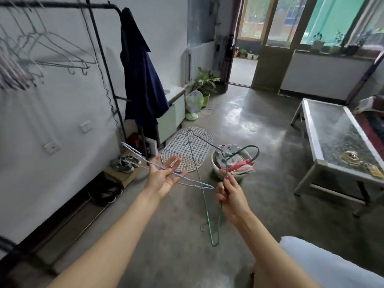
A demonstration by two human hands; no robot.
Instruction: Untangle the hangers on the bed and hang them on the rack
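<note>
- Blurred at upper left: hangers on the rack (41,48), count unreadable.
- Cut off by the top and left edges: rack (62,5).
- Only a pale corner visible at lower right: bed (332,265).
- Partly hidden inside the right hand (230,196): green hanger (207,215) wire.

A green wire hanger (209,215) hangs tilted, crossed with a pale blue wire hanger (145,161) lying nearly level above the floor. Grey wire hangers (56,50) hang on the black rack (62,5) at upper left.
</note>
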